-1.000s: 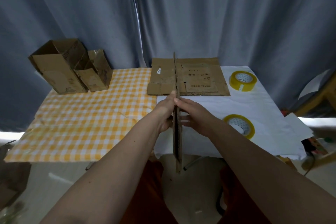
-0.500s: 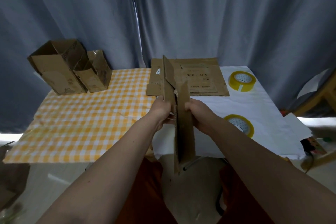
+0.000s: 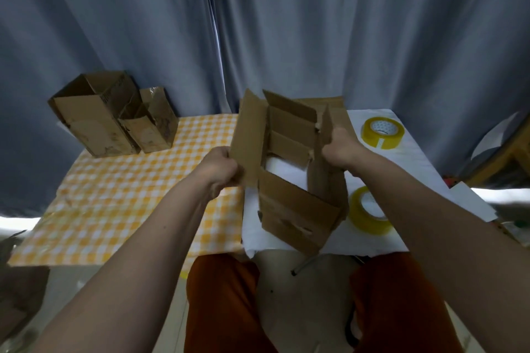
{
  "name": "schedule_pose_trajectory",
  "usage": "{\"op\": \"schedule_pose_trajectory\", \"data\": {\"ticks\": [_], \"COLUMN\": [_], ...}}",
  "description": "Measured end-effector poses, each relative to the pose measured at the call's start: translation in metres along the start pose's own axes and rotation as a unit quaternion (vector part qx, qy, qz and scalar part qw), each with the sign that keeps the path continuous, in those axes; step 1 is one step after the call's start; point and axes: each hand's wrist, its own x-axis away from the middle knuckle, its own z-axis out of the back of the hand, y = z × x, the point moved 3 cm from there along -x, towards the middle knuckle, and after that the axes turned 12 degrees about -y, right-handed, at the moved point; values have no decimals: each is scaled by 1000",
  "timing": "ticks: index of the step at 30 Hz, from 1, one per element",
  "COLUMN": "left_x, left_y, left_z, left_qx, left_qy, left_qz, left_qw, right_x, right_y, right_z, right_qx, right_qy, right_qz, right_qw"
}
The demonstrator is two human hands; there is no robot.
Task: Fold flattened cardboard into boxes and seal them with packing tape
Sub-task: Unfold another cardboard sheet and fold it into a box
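Grey-blue curtains (image 3: 315,23) hang behind a table covered with a yellow checked cloth (image 3: 129,195) on the left part and white paper (image 3: 401,157) on the right part. Two finished open boxes (image 3: 111,114) stand at the far left corner. Above the white paper, the cardboard box (image 3: 289,203) is held opened into a tube: the left hand (image 3: 220,166) is closed on its left panel, the right hand (image 3: 341,149) on its right panel. Two yellow tape rolls (image 3: 383,132) lie on the paper to the right.
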Motion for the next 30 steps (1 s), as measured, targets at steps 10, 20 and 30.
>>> {"op": "schedule_pose_trajectory", "data": {"ticks": [10,20,30], "left_x": [4,-12,-2], "left_y": [-29,-26,-46], "left_z": [-10,-5,10], "left_qx": [-32,-111,-8], "left_qy": [-8,35,13], "left_qz": [87,-12,-19], "left_qw": [996,993,1000], "right_x": [2,24,1], "right_y": [18,24,14], "right_z": [-29,-20,-16], "right_qx": [10,39,31], "right_qy": [-44,-107,-47], "right_qz": [1,-11,-21], "right_qw": [999,993,998]}}
